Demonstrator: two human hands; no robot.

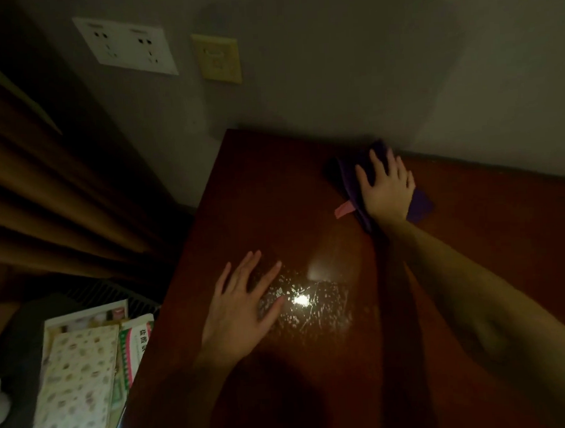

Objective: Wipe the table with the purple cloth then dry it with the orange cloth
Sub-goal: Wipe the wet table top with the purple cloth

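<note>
Head view, dim room. Table (316, 392): dark red-brown top, far edge against the wall, droplets glinting near centre, so wiping looks unfinished. Right hand (386, 188): fingers spread flat, pressing on the purple cloth (354, 180) at the far right of the top, likely to push it along the wall edge. Left hand (243, 306): spread flat on the near-left surface, apparently bracing. Pink tag (343, 209): juts from the cloth's left side. Orange cloth: not visible.

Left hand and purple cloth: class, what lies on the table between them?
Head view: between left hand and purple cloth lies bare table, with a bright glare patch only.
</note>
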